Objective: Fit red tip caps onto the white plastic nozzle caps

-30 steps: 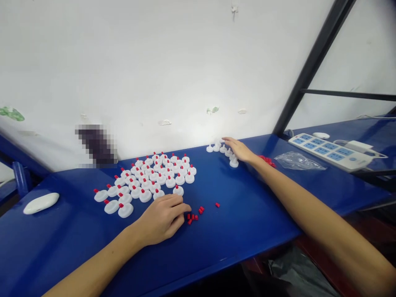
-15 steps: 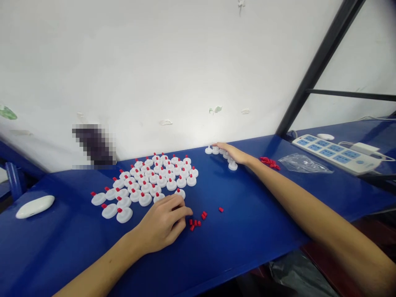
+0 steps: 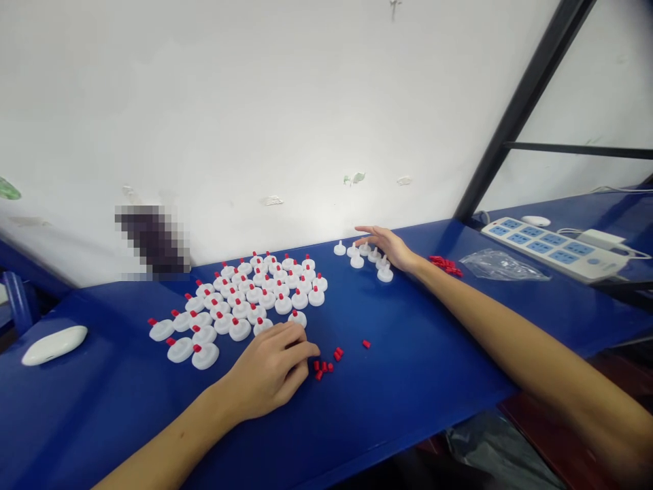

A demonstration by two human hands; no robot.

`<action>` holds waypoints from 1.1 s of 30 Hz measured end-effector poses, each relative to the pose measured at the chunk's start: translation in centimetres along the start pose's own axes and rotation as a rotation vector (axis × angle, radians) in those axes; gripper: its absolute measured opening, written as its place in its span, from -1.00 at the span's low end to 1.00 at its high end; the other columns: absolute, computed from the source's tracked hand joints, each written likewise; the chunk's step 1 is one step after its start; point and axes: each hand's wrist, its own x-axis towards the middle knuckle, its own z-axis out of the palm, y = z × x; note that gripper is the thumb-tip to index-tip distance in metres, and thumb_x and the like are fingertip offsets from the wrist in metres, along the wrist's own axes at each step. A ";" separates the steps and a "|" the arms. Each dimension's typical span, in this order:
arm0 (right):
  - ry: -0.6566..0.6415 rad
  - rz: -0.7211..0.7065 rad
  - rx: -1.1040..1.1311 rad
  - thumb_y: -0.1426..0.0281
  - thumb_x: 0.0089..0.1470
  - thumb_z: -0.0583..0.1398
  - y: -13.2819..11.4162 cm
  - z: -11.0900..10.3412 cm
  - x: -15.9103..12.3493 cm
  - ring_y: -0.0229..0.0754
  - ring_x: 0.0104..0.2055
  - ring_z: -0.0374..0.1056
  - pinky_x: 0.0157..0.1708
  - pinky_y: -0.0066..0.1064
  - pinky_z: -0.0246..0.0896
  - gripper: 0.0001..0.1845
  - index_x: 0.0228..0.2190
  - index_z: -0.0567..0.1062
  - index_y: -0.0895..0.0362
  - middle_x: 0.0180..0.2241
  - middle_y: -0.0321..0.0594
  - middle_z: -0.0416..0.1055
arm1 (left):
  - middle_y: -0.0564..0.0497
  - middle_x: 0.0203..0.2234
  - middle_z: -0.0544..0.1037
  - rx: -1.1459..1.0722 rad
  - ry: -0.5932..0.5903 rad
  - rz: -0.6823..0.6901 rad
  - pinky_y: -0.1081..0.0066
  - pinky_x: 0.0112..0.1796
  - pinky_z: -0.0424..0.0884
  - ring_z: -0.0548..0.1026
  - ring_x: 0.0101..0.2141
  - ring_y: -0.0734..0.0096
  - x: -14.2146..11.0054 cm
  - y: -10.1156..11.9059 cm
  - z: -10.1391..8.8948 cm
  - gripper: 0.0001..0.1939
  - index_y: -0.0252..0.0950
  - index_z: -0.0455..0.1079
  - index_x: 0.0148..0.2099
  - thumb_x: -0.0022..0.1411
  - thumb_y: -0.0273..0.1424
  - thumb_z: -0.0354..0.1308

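My left hand (image 3: 278, 364) rests on the blue table, fingers loosely bent with the thumb and index apart; I see nothing held in it. Just off its fingertips lie several small red caps (image 3: 324, 367). Beyond it stand many white nozzle lids (image 3: 239, 330), round with red tips, spread in a cluster. One red-tipped lid (image 3: 297, 318) is right behind its knuckles. My right hand (image 3: 388, 246) reaches to the far side, open, fingers stretched toward the wall. It is beside a small group of bare white nozzle lids (image 3: 385, 274), partly hiding some.
Right of my right wrist lie a pile of red caps (image 3: 445, 265) and a clear plastic bag (image 3: 503, 264). A power strip (image 3: 556, 248) with a white adapter is further right. A white oval case (image 3: 54, 345) sits at left. The wall (image 3: 286, 136) borders the table's back.
My right hand dipped over the bare lids, then lifted and opened; one bare lid now stands forward of the others. My left hand stays in place. The view has shifted slightly.
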 end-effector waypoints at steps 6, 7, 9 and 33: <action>0.075 -0.112 -0.326 0.04 0.33 -0.16 -1.8 1.2 -0.8 0.07 0.38 0.00 0.36 0.05 -0.18 -0.40 0.14 0.43 0.01 0.24 -0.21 0.30 | -0.01 -0.39 0.44 -0.003 -0.007 0.002 0.34 -0.27 0.29 0.38 -0.36 0.38 0.1 -0.1 0.0 -0.74 -0.27 0.46 -0.11 0.34 -0.55 -0.05; 0.056 -0.126 -0.439 0.02 0.33 -0.15 -2.4 1.7 -1.0 0.10 0.42 -0.11 0.37 0.11 -0.29 -0.39 0.14 0.43 0.00 0.27 -0.22 0.27 | -0.01 -0.38 0.44 -0.007 -0.009 -0.005 0.34 -0.27 0.29 0.38 -0.36 0.38 0.1 -0.1 0.0 -0.74 -0.26 0.46 -0.11 0.34 -0.55 -0.05; 0.004 -0.154 -0.646 -0.04 0.32 -0.15 -3.4 2.7 -1.2 0.15 0.45 -0.26 0.36 0.22 -0.45 -0.36 0.21 0.36 -0.04 0.35 -0.21 0.13 | 0.00 -0.38 0.43 -0.018 -0.011 -0.008 0.35 -0.27 0.28 0.37 -0.35 0.39 0.2 -0.1 0.0 -0.74 -0.27 0.46 -0.11 0.34 -0.55 -0.05; -0.012 -0.325 -1.101 -0.08 0.30 -0.14 -4.5 4.6 -0.1 0.25 0.41 -0.11 0.29 0.39 -0.48 -0.27 0.07 0.51 0.14 0.19 -0.07 0.37 | 0.02 -0.46 0.42 -0.027 -0.014 0.036 0.32 -0.28 0.22 0.34 -0.40 0.39 0.6 -0.1 -0.1 -0.72 -0.30 0.45 -0.13 0.30 -0.60 -0.06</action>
